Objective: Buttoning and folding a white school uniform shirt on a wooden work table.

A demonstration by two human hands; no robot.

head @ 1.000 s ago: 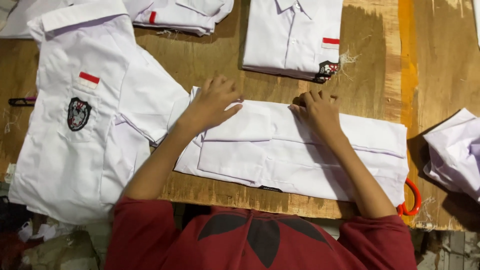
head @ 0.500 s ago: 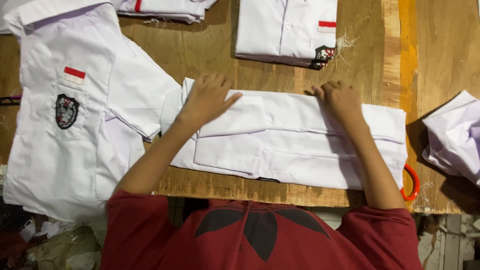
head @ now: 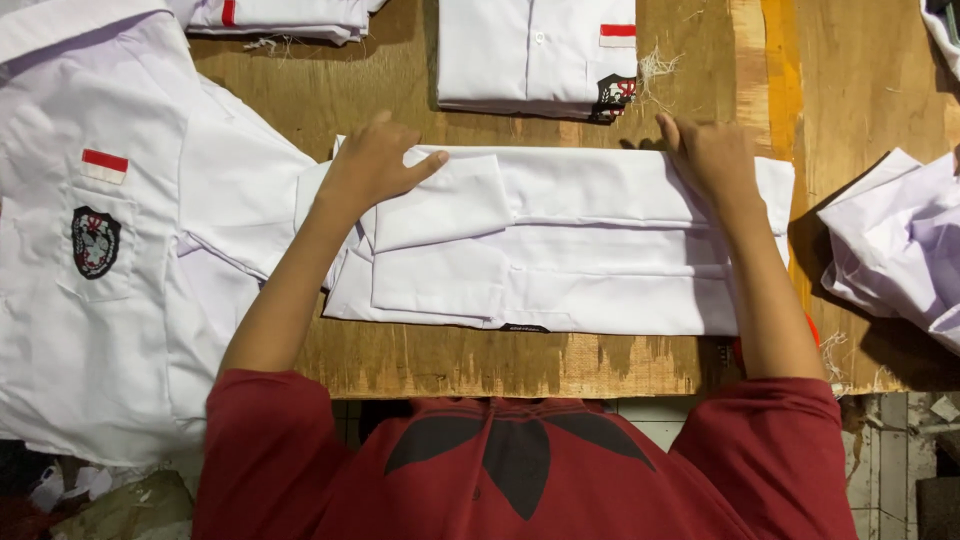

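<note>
The folded white shirt [head: 560, 245] now lies flatter and squarer than a second ago. Left hand [head: 375, 165] and right hand [head: 712, 155] press its far edge, fingers together and flat.

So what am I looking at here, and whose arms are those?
The camera sits on a person's head and looks down, so the arms are their own. The left hand and right hand press flat on a white shirt being folded on a wooden table. Neither hand grips anything. Another white shirt with a badge lies spread out on the left, a folded shirt lies farther up, and crumpled white cloth sits on the right.
</note>
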